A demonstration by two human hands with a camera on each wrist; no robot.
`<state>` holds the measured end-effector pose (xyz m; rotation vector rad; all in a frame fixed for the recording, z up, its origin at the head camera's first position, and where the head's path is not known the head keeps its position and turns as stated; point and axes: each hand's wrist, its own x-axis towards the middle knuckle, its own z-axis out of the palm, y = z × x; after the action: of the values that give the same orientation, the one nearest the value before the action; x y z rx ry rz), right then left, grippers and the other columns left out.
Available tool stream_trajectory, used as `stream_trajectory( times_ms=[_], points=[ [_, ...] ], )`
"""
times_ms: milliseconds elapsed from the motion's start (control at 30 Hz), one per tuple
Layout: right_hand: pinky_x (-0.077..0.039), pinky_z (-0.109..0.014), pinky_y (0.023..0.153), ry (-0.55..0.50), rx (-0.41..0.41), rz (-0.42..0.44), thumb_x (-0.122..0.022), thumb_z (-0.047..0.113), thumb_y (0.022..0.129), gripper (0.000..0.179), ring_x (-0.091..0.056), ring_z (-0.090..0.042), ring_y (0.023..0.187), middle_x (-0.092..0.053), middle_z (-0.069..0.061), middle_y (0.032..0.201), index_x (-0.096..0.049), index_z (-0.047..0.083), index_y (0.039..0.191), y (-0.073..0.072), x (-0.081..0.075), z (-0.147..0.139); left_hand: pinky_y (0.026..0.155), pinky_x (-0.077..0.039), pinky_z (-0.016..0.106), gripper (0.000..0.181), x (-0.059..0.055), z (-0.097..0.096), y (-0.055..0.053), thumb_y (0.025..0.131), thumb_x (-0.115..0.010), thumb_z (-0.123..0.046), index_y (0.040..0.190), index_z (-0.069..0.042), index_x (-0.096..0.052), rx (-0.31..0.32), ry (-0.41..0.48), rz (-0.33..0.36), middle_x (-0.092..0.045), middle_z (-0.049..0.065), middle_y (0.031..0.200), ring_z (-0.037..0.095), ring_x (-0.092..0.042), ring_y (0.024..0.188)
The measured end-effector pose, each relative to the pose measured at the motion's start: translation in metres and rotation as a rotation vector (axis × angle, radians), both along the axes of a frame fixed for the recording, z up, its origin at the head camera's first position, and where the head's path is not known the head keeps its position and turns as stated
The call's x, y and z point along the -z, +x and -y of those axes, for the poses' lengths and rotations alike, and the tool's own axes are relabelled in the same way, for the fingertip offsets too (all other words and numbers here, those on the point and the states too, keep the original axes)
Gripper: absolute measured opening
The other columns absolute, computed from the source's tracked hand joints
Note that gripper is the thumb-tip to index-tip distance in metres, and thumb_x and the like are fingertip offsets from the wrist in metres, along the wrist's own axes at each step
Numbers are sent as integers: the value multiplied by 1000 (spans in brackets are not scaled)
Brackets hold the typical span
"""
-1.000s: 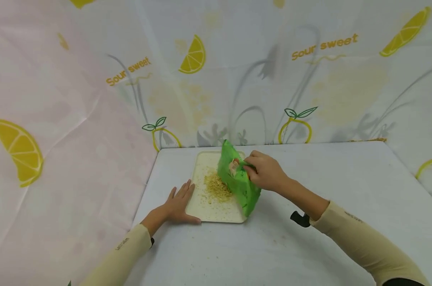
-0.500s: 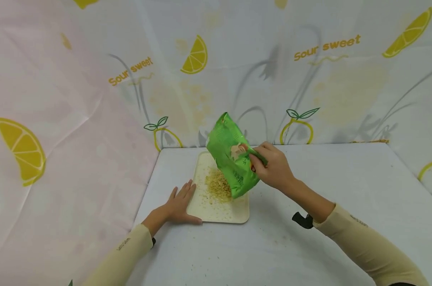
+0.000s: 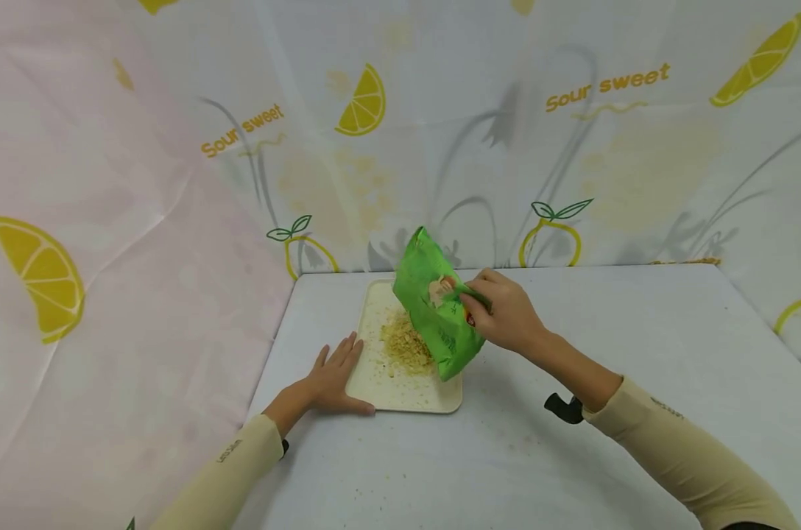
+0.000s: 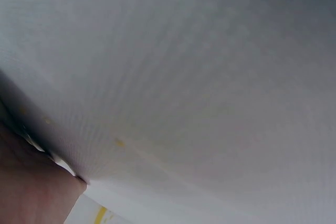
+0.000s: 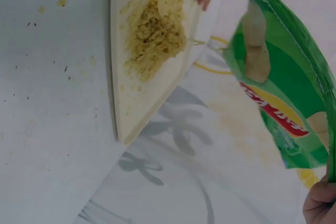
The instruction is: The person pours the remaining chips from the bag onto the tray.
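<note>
My right hand (image 3: 506,313) pinches the edge of a green snack bag (image 3: 433,302), which hangs tilted above the cream tray (image 3: 374,397). A heap of yellowish crumbs (image 5: 155,35) lies on the tray, partly behind the bag in the head view. In the right wrist view the bag's printed front shows, with several fingers (image 5: 321,203) at its edge. My left hand (image 3: 330,379) rests flat with fingers spread, touching the tray's left edge. Only a bit of that left hand (image 4: 37,187) shows in the left wrist view.
Loose crumbs are scattered on the white tabletop (image 3: 387,478) in front of the tray. A lemon-printed cloth wall (image 3: 440,147) stands along the table's back edge, with a pink-toned cloth (image 3: 109,309) on the left.
The green bag has been lifted by my right hand and then lowered slightly, swinging over the tray. My left hand stays at the tray's edge.
</note>
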<state>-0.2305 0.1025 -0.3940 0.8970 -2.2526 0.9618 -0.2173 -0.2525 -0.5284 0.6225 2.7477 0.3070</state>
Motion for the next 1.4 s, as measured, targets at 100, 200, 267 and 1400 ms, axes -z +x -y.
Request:
stream_trajectory(
  times_ms=[100, 200, 267, 1400],
  points=[
    [-45, -25, 54, -11, -1, -16, -69, 1, 89, 4, -52, -11, 65, -60, -6, 82, -72, 3, 89, 0, -2, 2, 119, 0, 63, 136, -1, 1, -1, 66, -64, -85, 160, -8, -1, 2, -2, -6, 8, 14, 167, 33, -2, 155],
    [-44, -25, 55, 63, 6, 51, -68, 3, 90, 7, -52, -11, 65, -61, -6, 83, -74, 3, 93, 2, 5, 4, 119, 0, 63, 137, -1, 2, 0, 66, -64, -85, 160, -7, -2, -2, 0, -4, 7, 14, 167, 33, -3, 155],
    [-44, -25, 55, 119, 9, 97, -68, 5, 90, 9, -52, -11, 64, -61, -5, 84, -75, 3, 96, 3, 12, 4, 119, 0, 63, 136, -2, 1, 1, 67, -64, -85, 160, -7, -2, 2, -7, 4, 8, 15, 167, 33, -2, 155],
    [-45, -24, 55, 89, -7, 79, -67, 3, 91, 10, -53, -10, 65, -60, -4, 83, -75, 2, 96, 9, 12, -3, 119, -1, 62, 135, -4, -3, 4, 68, -66, -82, 159, -5, -3, 3, -12, 9, 7, 16, 166, 34, -3, 154]
  ],
)
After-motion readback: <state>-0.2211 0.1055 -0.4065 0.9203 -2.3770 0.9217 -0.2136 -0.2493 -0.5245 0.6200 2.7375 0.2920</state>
